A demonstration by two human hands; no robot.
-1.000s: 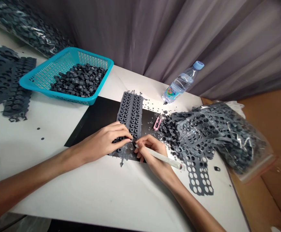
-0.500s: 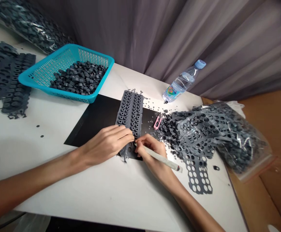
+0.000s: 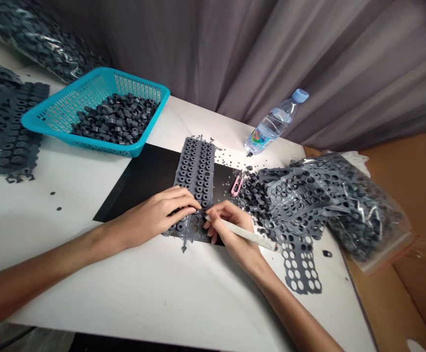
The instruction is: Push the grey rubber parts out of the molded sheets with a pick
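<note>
At nine o'clock, more sheets (image 3: 18,149) seem left for you; at ten, the basket (image 3: 137,148) holds loose rings (image 3: 112,120). Your left hand (image 3: 165,210) lies on the centre sheet (image 3: 197,166), grip unclear; some near holes look emptied, far rows mostly full. Your right hand (image 3: 235,219) clamps a white stick (image 3: 253,236).

Water bottle (image 3: 276,121) near grey curtain (image 3: 235,58)

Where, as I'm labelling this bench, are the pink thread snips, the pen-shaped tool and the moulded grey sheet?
Pink thread snips (image 3: 237,185): head view, on the handle.
Pen-shaped tool (image 3: 249,235): head view, middle of the shaft.
Moulded grey sheet (image 3: 195,168): head view, exposed upper part.
</note>
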